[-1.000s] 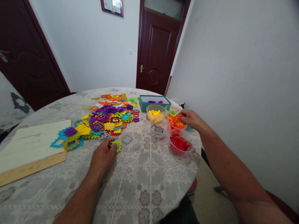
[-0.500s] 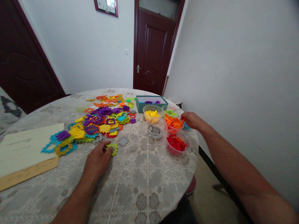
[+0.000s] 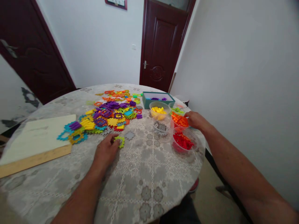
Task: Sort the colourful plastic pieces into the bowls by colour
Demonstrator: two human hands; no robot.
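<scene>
My left hand [image 3: 107, 150] rests on the tablecloth, its fingers pinching a lime-green toothed frame piece [image 3: 121, 142]. A grey gear-shaped piece [image 3: 130, 135] lies just beyond it. Over on the right, my right hand [image 3: 195, 120] is closed at the far-right rim of a clear tub of orange pieces [image 3: 179, 119]. Whatever its fingertips hold is hidden against the orange plastic. Nearby stand clear tubs of red pieces [image 3: 182, 142], grey pieces [image 3: 160, 126], yellow pieces [image 3: 158, 110] and green pieces [image 3: 177, 110].
A large mixed heap of coloured plastic pieces [image 3: 112, 113] spreads across the table's left middle. Behind the tubs stands a teal box [image 3: 147, 103] with purple and blue pieces. A pale board [image 3: 44, 137] lies at left. The round table edge runs close to the wall.
The view has shifted, so everything sits further right and slightly higher. My right hand's fingertips are lower against the orange tub; the orange piece seen at them is no longer distinct. My left hand keeps its pinch.
</scene>
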